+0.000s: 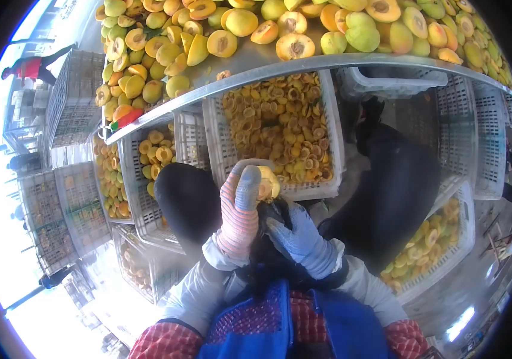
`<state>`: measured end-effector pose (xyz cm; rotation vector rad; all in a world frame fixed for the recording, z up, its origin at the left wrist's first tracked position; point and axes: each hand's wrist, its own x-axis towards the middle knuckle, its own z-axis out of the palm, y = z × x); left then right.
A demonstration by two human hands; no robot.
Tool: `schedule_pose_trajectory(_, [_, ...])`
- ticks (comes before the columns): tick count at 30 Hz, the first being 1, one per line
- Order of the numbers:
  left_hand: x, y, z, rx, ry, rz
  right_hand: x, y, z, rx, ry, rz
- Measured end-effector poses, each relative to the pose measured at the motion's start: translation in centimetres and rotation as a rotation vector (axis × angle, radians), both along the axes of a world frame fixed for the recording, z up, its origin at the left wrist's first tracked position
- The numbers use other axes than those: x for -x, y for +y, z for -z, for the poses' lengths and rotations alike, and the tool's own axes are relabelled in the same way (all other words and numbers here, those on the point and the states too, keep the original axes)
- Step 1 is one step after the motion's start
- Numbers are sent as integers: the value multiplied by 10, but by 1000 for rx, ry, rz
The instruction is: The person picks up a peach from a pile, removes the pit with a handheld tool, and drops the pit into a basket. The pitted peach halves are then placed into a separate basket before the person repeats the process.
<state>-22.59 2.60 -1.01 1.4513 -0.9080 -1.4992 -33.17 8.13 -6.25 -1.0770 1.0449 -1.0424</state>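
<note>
My left hand [241,206], in a striped pink and grey glove, is closed round a yellow fruit piece [268,183] with its cut side partly showing. Close beside it, my right hand [302,236], in a light blue glove, has its fingers bent round something dark that I cannot make out. Both hands are above my lap. Beyond them, a white crate [337,149] holds many small brownish-yellow fruit pieces. Whole and halved yellow-green fruits [241,23] are heaped on the metal table [250,55] above it.
Crates of fruit [139,191] stand at the left, and another [465,230] at the lower right. Empty-looking crates [474,131] are stacked at the right. My knees flank the hands. A person in red [30,68] is at the far left, near tall stacked crates [76,96].
</note>
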Motion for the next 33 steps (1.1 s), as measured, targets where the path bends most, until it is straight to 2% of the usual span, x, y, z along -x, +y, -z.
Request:
schedule_pose_trajectory(3, [-3,-3,-2,-61,80,73,15,0,-14,-374,-252,-198])
schedule_pose_trajectory(7, [-6,-10,-7,-83,108,165,5,17,4,-531,-626,38])
schedule_pose_trajectory(8, [0,-8,-12,-40,62,100,1,14,0,-576,-721,82])
schedule_pose_trajectory(11, [10,1,-10,128,-124,-9,-3,20,6,-528,-772,87])
schedule_pose_trajectory(15, [-7,-5,-10,-118,66,178,8,29,20,-478,-673,-66])
schedule_pose_trajectory(20, [-7,-5,-5,-119,62,226,7,33,18,-411,-703,-39])
schedule_pose_trajectory(22, [-10,-6,0,-84,9,265,7,35,22,-401,-821,-61])
schedule_pose_trajectory(26, [-14,-7,-3,-128,31,325,8,29,28,-423,-1293,-315])
schedule_pose_trajectory(28, [-15,-8,2,-143,35,318,8,24,7,-500,-1265,-300])
schedule_pose_trajectory(29, [-15,-7,5,-152,36,313,8,23,-5,-550,-1106,-209])
schedule_pose_trajectory(31, [-12,-2,8,-29,-27,255,9,22,-14,-648,-963,-165])
schedule_pose_trajectory(33, [-13,-1,9,75,-111,256,10,19,-14,-712,-1013,-256])
